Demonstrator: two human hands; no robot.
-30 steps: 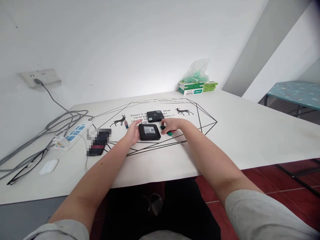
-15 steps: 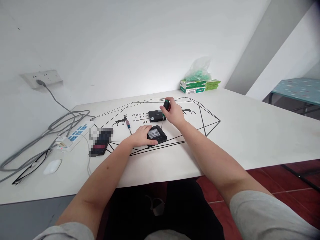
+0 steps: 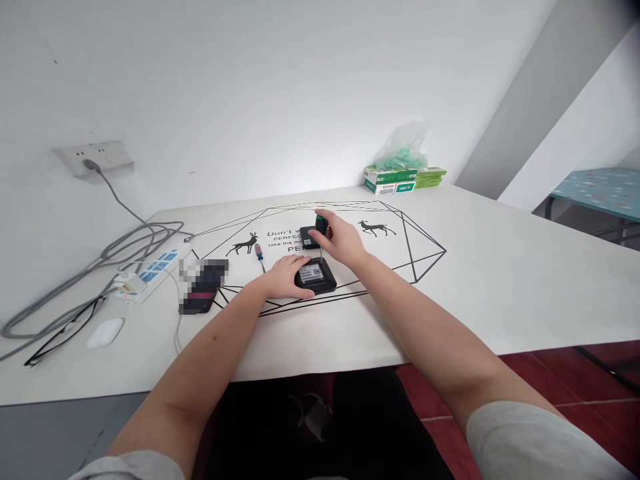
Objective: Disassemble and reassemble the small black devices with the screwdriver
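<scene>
Centrally, on the white table [image 3: 500, 280], the left hand [image 3: 285, 277] rests flat on the near-left part of a small black box [image 3: 316, 275], fingers together and laid over its edge, pressing rather than gripping. The right hand [image 3: 340, 241] has its fingers clamped around the handle of a green screwdriver [image 3: 321, 233], held upright with its thin shaft pointing down onto the box's top; whether the tip sits in a screw is too small to tell. A second black box [image 3: 308, 237] lies just behind the first, partly hidden by the right hand. A blue-handled screwdriver [image 3: 259, 255] lies just left of the boxes, apart from both hands. Further left lie a blurred dark object [image 3: 203, 285], a power strip [image 3: 150, 268] with grey cables [image 3: 100, 257], and a white mouse [image 3: 105, 332] near the table's front edge. Green cartons [image 3: 403, 179] stand at the rear edge against the wall. Bare tabletop spreads to the right of the hands.
</scene>
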